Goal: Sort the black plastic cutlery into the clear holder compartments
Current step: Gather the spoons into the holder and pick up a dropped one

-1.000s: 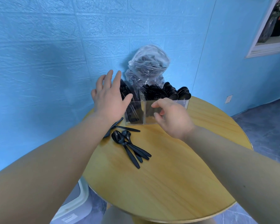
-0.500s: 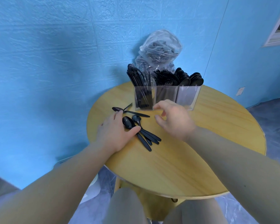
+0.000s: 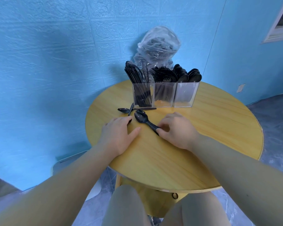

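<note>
On the round wooden table (image 3: pixel 178 154), the left hand (image 3: pixel 117 137) lies flat, fingers relaxed. The right hand (image 3: pixel 176 129) pinches the handles of stacked black spoons (image 3: pixel 141 117). Farther back lie a loose spoon (image 3: pixel 123 110) and the clear holder (image 3: pixel 165 94), full of cutlery.

Both forearms were bare, without sleeves; the left hand (image 3: pixel 119 137) and right hand (image 3: pixel 176 131) wore no gloves.

The right hand (image 3: pixel 175 130) is covering the handle ends of the stacked spoons (image 3: pixel 141 117). The left hand (image 3: pixel 117 136) is hiding another piece's tip. Bag (image 3: pixel 158 44) contents are blurring together.
</note>
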The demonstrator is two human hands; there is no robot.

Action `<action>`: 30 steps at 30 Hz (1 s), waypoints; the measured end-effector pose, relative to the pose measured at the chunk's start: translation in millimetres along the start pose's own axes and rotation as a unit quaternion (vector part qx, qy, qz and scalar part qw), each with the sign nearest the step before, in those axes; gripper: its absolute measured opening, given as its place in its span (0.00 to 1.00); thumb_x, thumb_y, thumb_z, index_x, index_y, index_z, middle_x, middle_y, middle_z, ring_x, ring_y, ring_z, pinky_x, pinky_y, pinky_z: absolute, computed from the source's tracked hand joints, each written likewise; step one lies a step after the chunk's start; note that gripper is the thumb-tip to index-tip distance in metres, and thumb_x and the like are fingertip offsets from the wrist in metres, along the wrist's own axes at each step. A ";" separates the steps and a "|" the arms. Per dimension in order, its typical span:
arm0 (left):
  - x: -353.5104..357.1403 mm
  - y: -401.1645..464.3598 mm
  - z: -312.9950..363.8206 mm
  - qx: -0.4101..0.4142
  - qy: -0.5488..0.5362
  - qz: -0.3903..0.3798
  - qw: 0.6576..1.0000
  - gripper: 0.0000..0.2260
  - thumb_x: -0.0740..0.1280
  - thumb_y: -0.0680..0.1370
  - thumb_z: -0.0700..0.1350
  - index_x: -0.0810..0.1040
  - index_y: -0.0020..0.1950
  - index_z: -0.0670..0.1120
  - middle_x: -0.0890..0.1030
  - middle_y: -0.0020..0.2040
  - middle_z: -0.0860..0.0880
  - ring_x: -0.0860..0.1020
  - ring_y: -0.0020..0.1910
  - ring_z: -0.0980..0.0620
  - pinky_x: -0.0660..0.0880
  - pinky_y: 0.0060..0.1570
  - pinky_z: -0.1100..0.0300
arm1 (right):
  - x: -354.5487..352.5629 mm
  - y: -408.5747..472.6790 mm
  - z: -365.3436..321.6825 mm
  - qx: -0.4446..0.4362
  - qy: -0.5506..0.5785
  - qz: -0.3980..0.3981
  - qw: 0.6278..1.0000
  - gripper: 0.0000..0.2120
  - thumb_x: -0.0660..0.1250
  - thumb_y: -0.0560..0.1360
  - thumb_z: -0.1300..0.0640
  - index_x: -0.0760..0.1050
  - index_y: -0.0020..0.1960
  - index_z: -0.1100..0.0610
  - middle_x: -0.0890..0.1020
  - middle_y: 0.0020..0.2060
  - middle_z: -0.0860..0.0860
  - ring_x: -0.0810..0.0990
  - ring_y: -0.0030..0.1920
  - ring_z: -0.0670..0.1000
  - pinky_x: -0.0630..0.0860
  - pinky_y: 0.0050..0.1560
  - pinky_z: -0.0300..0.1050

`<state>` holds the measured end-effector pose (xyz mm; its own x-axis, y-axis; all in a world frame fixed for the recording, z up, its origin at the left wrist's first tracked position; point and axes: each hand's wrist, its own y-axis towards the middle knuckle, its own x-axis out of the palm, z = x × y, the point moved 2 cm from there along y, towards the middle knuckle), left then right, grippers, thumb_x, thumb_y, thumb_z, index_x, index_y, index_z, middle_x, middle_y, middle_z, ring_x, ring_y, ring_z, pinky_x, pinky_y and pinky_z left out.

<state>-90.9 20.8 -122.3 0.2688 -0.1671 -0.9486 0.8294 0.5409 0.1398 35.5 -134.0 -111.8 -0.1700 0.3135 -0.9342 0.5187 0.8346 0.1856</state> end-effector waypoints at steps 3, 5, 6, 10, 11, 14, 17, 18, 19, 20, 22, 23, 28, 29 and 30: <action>-0.5 -1.2 1.1 0.010 0.005 0.022 1.000 0.26 0.59 0.77 0.63 0.66 0.71 0.55 0.72 0.68 0.54 0.66 0.68 0.50 0.65 0.65 0.48 | -0.5 -3.6 8.0 0.054 0.020 0.029 0.998 0.07 0.63 0.76 0.51 0.78 0.46 0.52 0.77 0.43 0.47 0.71 0.49 0.50 0.67 0.43 0.41; -1.0 -2.2 0.6 0.024 0.018 0.048 0.998 0.24 0.59 0.77 0.63 0.68 0.70 0.55 0.72 0.68 0.55 0.65 0.68 0.50 0.65 0.64 0.50 | -1.0 -6.6 11.7 0.081 0.052 0.036 0.995 0.05 0.64 0.76 0.53 0.77 0.45 0.53 0.75 0.42 0.47 0.71 0.47 0.49 0.67 0.42 0.42; -1.5 -2.7 0.5 0.039 0.019 0.067 0.997 0.23 0.60 0.77 0.62 0.70 0.69 0.55 0.72 0.68 0.55 0.65 0.67 0.50 0.65 0.64 0.51 | -1.5 -8.5 13.0 0.089 0.070 0.040 0.993 0.05 0.64 0.76 0.54 0.77 0.45 0.54 0.76 0.42 0.47 0.71 0.46 0.49 0.68 0.42 0.42; -9.5 -4.5 11.4 0.069 -0.027 0.125 0.989 0.18 0.61 0.78 0.57 0.74 0.66 0.54 0.76 0.63 0.55 0.68 0.62 0.50 0.67 0.58 0.53 | -7.2 -13.8 12.5 0.093 0.149 0.073 0.982 0.04 0.63 0.78 0.55 0.76 0.46 0.53 0.76 0.41 0.45 0.74 0.44 0.49 0.69 0.44 0.41; -14.6 -3.6 17.6 0.057 -0.075 0.132 0.987 0.16 0.62 0.79 0.55 0.74 0.65 0.55 0.78 0.58 0.56 0.71 0.58 0.51 0.68 0.55 0.55 | -9.1 -13.8 11.1 0.092 0.174 0.080 0.977 0.04 0.63 0.78 0.56 0.76 0.45 0.53 0.77 0.40 0.45 0.74 0.43 0.49 0.70 0.44 0.42; -26.7 6.8 36.0 0.003 -0.283 0.100 0.954 0.08 0.63 0.79 0.50 0.74 0.57 0.60 0.77 0.45 0.64 0.76 0.45 0.62 0.70 0.45 0.65 | -15.3 -11.8 6.8 0.090 0.237 0.081 0.964 0.05 0.64 0.78 0.56 0.75 0.43 0.52 0.78 0.37 0.45 0.75 0.40 0.47 0.71 0.41 0.37; -35.6 20.6 45.1 -0.007 -0.366 0.082 0.927 0.07 0.63 0.79 0.43 0.79 0.53 0.51 0.82 0.45 0.57 0.80 0.42 0.63 0.73 0.40 0.73 | -21.2 -10.5 4.4 0.090 0.264 0.049 0.959 0.08 0.65 0.78 0.56 0.74 0.40 0.50 0.77 0.35 0.45 0.74 0.38 0.46 0.68 0.37 0.33; -39.5 22.6 47.7 -0.002 -0.366 0.080 0.927 0.07 0.63 0.79 0.42 0.79 0.51 0.51 0.83 0.44 0.56 0.80 0.39 0.64 0.72 0.37 0.75 | -23.2 -10.6 5.1 0.091 0.266 0.040 0.959 0.08 0.65 0.78 0.56 0.75 0.40 0.51 0.78 0.35 0.46 0.74 0.37 0.46 0.69 0.38 0.35; -43.3 23.3 50.6 0.008 -0.357 0.079 0.931 0.07 0.63 0.79 0.41 0.79 0.49 0.51 0.83 0.43 0.56 0.80 0.38 0.64 0.71 0.35 0.76 | -26.2 -10.9 5.8 0.090 0.261 0.037 0.960 0.07 0.66 0.77 0.56 0.77 0.40 0.51 0.78 0.35 0.45 0.75 0.37 0.46 0.70 0.39 0.36; -46.1 23.4 53.9 0.020 -0.341 0.079 0.936 0.07 0.63 0.79 0.41 0.79 0.49 0.51 0.83 0.42 0.56 0.80 0.38 0.63 0.72 0.36 0.74 | -30.1 -11.0 6.5 0.088 0.248 0.041 0.964 0.05 0.67 0.77 0.55 0.78 0.42 0.52 0.79 0.36 0.45 0.76 0.38 0.45 0.71 0.40 0.37; -50.3 22.3 60.1 0.046 -0.314 0.076 0.945 0.07 0.63 0.79 0.42 0.79 0.49 0.53 0.83 0.42 0.55 0.81 0.41 0.58 0.75 0.41 0.66 | -42.2 -9.7 4.8 0.069 0.212 0.079 0.972 0.05 0.67 0.76 0.53 0.80 0.48 0.52 0.80 0.40 0.43 0.76 0.39 0.38 0.71 0.40 0.30; -51.3 21.9 63.0 0.058 -0.305 0.072 0.948 0.08 0.63 0.79 0.42 0.80 0.50 0.53 0.83 0.43 0.54 0.81 0.42 0.56 0.77 0.45 0.62 | -49.3 -7.6 2.4 0.054 0.201 0.104 0.973 0.07 0.68 0.76 0.52 0.80 0.52 0.53 0.80 0.41 0.43 0.75 0.40 0.36 0.70 0.41 0.28; -53.9 22.5 76.1 0.108 -0.234 0.062 0.964 0.19 0.65 0.79 0.45 0.72 0.70 0.53 0.83 0.48 0.56 0.79 0.47 0.57 0.73 0.50 0.64 | -75.1 8.7 -13.2 0.013 0.221 0.149 0.964 0.10 0.69 0.75 0.53 0.80 0.56 0.53 0.83 0.45 0.46 0.80 0.46 0.43 0.77 0.52 0.41; -55.6 22.1 78.5 0.111 -0.223 0.069 0.966 0.21 0.66 0.78 0.45 0.69 0.71 0.53 0.81 0.46 0.57 0.79 0.47 0.57 0.72 0.49 0.66 | -76.8 10.8 -14.8 0.007 0.218 0.143 0.965 0.09 0.69 0.75 0.54 0.80 0.54 0.53 0.84 0.45 0.46 0.81 0.46 0.44 0.78 0.53 0.44; -57.7 21.6 81.1 0.112 -0.216 0.077 0.967 0.24 0.67 0.78 0.45 0.67 0.73 0.53 0.80 0.43 0.58 0.78 0.45 0.57 0.71 0.48 0.67 | -78.2 11.9 -15.9 0.002 0.215 0.138 0.967 0.07 0.68 0.75 0.55 0.81 0.52 0.53 0.84 0.44 0.47 0.81 0.46 0.45 0.78 0.52 0.46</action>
<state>-48.8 -24.8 -41.5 0.5368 -0.4538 -0.7113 0.8354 0.4034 0.3732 41.7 -141.4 -31.7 -0.3565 0.6838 -0.6366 0.5977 0.6907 0.4072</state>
